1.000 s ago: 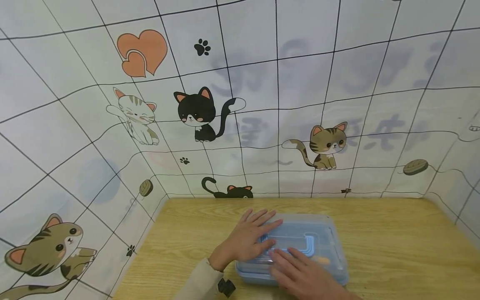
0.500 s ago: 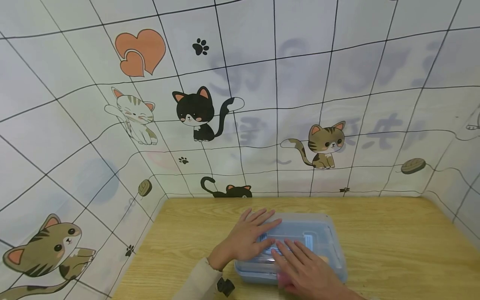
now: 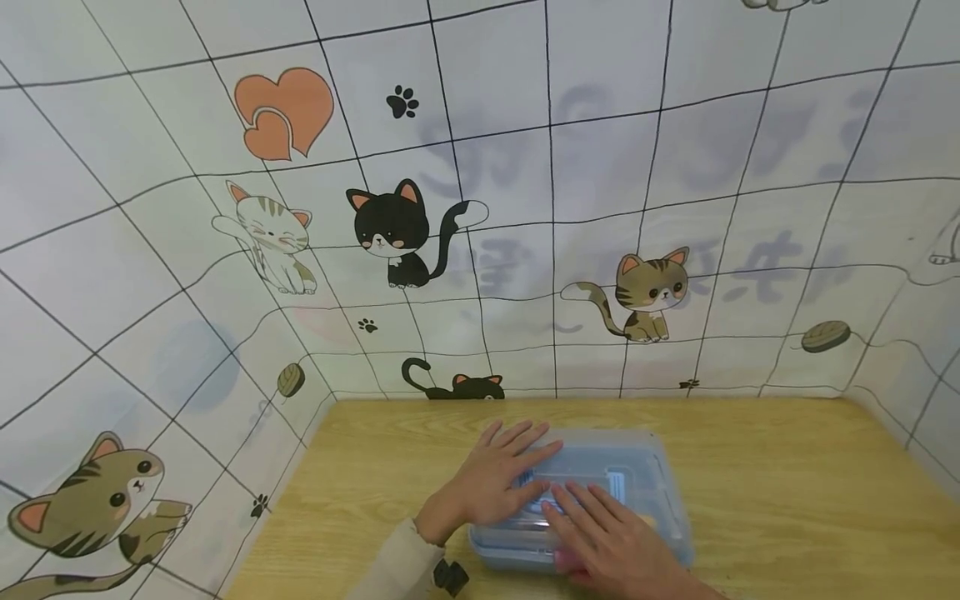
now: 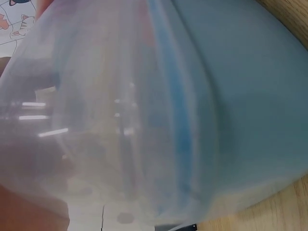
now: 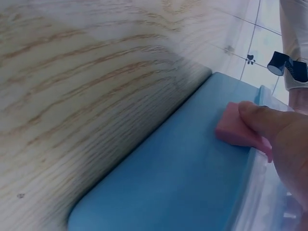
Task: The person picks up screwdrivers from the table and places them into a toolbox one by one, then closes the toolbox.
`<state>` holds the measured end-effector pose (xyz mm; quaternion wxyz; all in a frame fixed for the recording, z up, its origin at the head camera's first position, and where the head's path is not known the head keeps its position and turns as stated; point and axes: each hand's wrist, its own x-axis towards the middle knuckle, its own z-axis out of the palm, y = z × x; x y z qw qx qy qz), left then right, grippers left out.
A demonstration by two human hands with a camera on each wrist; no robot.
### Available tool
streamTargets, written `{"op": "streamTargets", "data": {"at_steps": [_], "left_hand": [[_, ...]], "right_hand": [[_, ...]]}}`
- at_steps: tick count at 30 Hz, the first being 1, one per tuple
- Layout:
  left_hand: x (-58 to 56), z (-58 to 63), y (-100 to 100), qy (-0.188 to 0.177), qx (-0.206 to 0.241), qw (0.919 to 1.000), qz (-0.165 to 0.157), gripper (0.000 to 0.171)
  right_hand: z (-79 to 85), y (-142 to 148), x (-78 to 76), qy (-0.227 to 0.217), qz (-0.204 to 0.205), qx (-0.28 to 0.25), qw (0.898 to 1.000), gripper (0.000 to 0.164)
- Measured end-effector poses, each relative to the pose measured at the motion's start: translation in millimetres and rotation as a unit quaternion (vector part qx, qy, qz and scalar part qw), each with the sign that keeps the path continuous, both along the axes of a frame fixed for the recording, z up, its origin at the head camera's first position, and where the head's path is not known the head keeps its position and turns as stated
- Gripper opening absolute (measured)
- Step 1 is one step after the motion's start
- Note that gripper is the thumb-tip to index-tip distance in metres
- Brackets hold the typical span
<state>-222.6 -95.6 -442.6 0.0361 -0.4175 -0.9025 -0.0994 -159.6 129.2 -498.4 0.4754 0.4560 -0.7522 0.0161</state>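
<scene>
A storage box (image 3: pixel 517 554) with a light blue base and a clear lid (image 3: pixel 645 458) sits on the wooden table. My left hand (image 3: pixel 491 483) lies spread on the lid's left part, over one end of the blue carry handle (image 3: pixel 617 485). Across the front edge rests my right hand (image 3: pixel 618 542), its fingers straight on the lid and over the handle's front bar. In the right wrist view, the thumb (image 5: pixel 262 118) presses a pink latch (image 5: pixel 228 127) on the box's front side. Close up, the left wrist view shows the blue side wall (image 4: pixel 260 96).
Behind the table (image 3: pixel 787 483) stands a white, grid-lined wall covering (image 3: pixel 517 325) printed with cats, paw prints and hearts. It also closes off the left and right sides. A dark strapped device (image 3: pixel 451 575) sits at the left wrist. Something orange (image 3: pixel 647 521) shows through the lid.
My right hand has shifted slightly up and right, its fingers now covering the handle's front bar. The pink latch, hidden a second ago, shows beneath it. The left hand stays put.
</scene>
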Motion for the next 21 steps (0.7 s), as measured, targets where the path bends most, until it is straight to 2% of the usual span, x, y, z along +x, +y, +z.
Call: {"op": "streamTargets", "data": {"at_steps": [8, 13, 21], "left_hand": [[0.5, 2.4, -2, -0.014, -0.005, 0.9998, 0.016, 0.052], [-1.1, 2.4, -7, 0.002, -0.011, 0.9988, 0.047, 0.053], [-7.7, -0.2, -38, -0.015, 0.051, 0.9949, 0.085, 0.054]], "right_hand": [[9.0, 5, 3.9, -0.070, -0.001, 0.024, 0.997, 0.070], [20.8, 16, 3.0, -0.112, -0.033, 0.027, 0.993, 0.072], [42.1, 43, -1.9, -0.150, -0.072, 0.008, 0.986, 0.071]]}}
